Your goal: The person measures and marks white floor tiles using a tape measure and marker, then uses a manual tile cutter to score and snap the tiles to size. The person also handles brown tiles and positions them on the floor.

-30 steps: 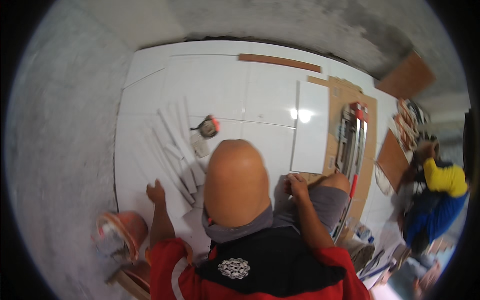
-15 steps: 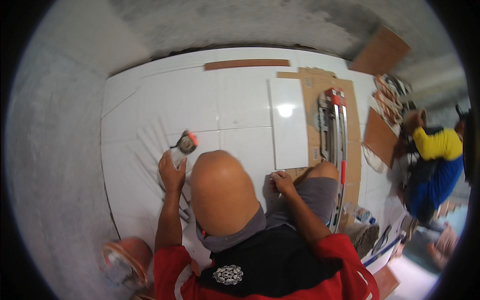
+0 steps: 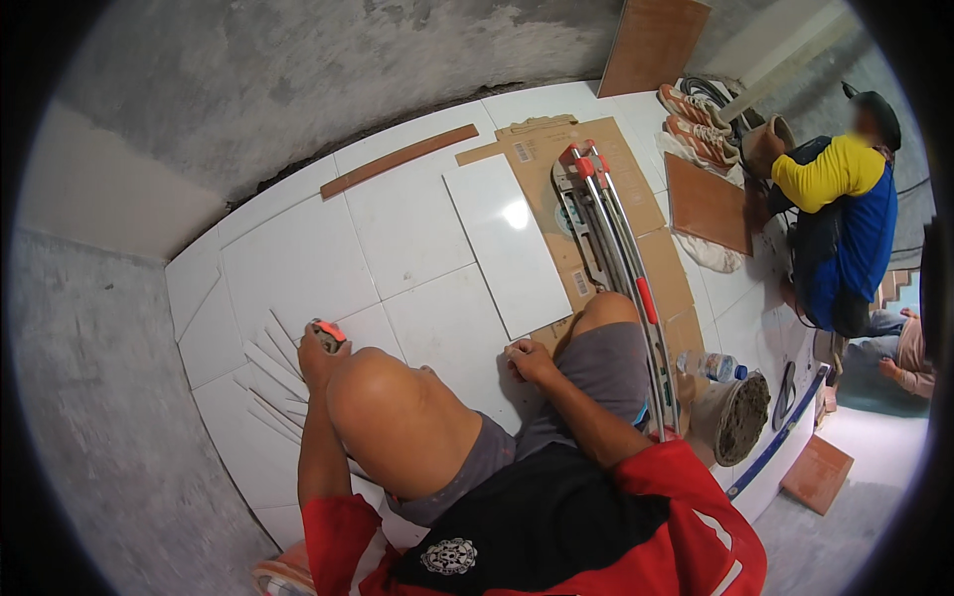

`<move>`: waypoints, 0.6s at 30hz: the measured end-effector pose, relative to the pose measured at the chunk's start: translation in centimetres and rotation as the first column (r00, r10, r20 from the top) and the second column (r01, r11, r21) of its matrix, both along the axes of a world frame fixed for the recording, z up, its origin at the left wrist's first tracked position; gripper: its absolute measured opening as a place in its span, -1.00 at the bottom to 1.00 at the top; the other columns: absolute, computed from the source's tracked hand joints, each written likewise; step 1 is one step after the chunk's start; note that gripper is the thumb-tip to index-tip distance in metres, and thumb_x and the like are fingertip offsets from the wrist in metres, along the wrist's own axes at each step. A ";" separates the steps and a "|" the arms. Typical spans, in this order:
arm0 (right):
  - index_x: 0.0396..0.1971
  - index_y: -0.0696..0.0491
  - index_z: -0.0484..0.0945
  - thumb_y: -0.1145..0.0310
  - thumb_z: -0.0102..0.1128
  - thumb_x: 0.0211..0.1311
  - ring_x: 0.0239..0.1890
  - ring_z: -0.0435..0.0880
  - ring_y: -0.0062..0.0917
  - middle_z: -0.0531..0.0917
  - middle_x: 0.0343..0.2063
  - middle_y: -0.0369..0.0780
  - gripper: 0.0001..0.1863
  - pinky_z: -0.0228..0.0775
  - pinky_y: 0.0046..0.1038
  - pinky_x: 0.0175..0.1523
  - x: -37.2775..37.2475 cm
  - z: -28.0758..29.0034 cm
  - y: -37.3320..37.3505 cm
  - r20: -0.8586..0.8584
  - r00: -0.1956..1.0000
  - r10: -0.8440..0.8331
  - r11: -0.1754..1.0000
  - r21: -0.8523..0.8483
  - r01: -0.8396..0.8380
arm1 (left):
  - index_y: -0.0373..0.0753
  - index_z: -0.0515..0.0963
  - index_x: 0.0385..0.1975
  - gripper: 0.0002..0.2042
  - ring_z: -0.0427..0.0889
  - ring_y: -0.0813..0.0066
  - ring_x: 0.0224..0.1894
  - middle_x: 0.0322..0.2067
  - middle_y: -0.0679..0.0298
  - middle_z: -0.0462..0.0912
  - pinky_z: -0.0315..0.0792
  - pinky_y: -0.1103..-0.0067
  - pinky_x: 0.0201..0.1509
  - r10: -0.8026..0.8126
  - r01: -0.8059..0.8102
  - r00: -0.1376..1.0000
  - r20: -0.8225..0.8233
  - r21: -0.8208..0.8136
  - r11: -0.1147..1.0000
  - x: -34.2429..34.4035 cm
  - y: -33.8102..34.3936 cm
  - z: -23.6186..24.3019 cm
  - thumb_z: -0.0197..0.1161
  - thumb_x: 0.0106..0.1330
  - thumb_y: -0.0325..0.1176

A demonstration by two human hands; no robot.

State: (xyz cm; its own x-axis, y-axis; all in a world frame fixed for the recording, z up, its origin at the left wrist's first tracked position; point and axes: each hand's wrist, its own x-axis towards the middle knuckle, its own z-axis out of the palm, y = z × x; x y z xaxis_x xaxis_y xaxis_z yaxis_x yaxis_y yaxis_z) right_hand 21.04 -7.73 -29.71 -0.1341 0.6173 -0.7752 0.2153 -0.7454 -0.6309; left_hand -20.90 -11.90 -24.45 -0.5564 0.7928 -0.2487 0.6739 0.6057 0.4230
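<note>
My left hand [image 3: 316, 360] is wrapped round a dirt-grey and orange tape measure [image 3: 328, 336] beside my left knee. Thin white tile strips [image 3: 273, 360] lie fanned out on the floor just left of that hand. My right hand [image 3: 531, 362] is closed by my right knee, close to the near end of a loose white tile [image 3: 507, 243]; whatever its fingers hold is too small to make out. That tile lies partly on flattened cardboard [image 3: 636, 149]. A manual tile cutter [image 3: 606, 228] with chrome rails rests on the cardboard, right of the tile.
A brown tile strip [image 3: 399, 161] lies near the far wall. At right are sneakers [image 3: 701, 134], a brown tile [image 3: 710, 204], a water bottle [image 3: 717, 367], a mortar-filled bucket [image 3: 740, 422] and a blue level [image 3: 780, 432]. A co-worker in yellow and blue [image 3: 840, 219] crouches beyond.
The view has swung rightward, showing more of the right side. My left hand has drawn the tape measure in beside my left knee. My right hand stays closed by the right knee.
</note>
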 end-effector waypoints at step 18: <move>-0.31 0.16 0.57 0.26 0.18 0.38 -0.64 0.49 -0.63 0.56 -0.57 -0.27 -0.76 0.33 -0.52 -0.57 -0.7 0.3 -0.1 0.072 0.983 0.167 0.984 0.047 -0.171 | -0.41 0.30 0.31 -0.42 0.52 0.49 0.10 0.09 0.21 0.53 0.38 0.54 0.23 0.058 -0.618 0.628 0.776 0.453 0.643 -4.3 -4.7 -0.4 0.31 0.31 -0.42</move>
